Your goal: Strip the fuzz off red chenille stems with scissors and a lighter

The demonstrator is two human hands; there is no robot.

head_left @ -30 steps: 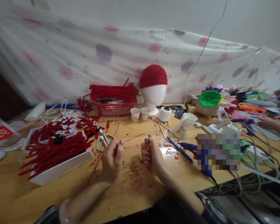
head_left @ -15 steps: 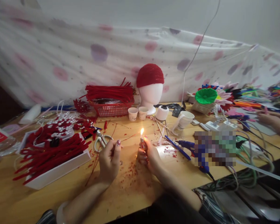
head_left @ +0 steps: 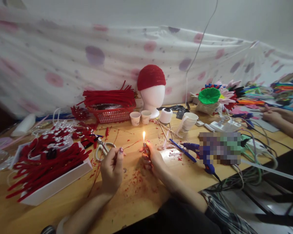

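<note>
My right hand (head_left: 151, 159) is wrapped round a lighter (head_left: 145, 148) held upright, and a flame (head_left: 144, 135) burns at its top. To its left, my left hand (head_left: 112, 169) is closed in a pinch, thumb against fingers. A thin red strand (head_left: 131, 144) runs from near those fingertips toward the flame; whether they hold it or it lies on the table, I cannot tell. Scissors with pale handles (head_left: 104, 150) lie just beyond my left hand. Red scraps (head_left: 136, 185) are scattered on the wooden table under both hands.
At left, a white box (head_left: 56, 182) holds red fuzzy stems. Behind stand a red basket (head_left: 112, 115), two paper cups (head_left: 135, 119) and a foam head (head_left: 153, 97) with red covering. Blue glue guns (head_left: 208, 162) and cables lie right. Another person's hands (head_left: 274, 115) are at far right.
The view has turned slightly right, so everything appears farther left. The flame, which leaned right, now stands straighter. Both hands keep nearly the same pose, with the lighter still lit.
</note>
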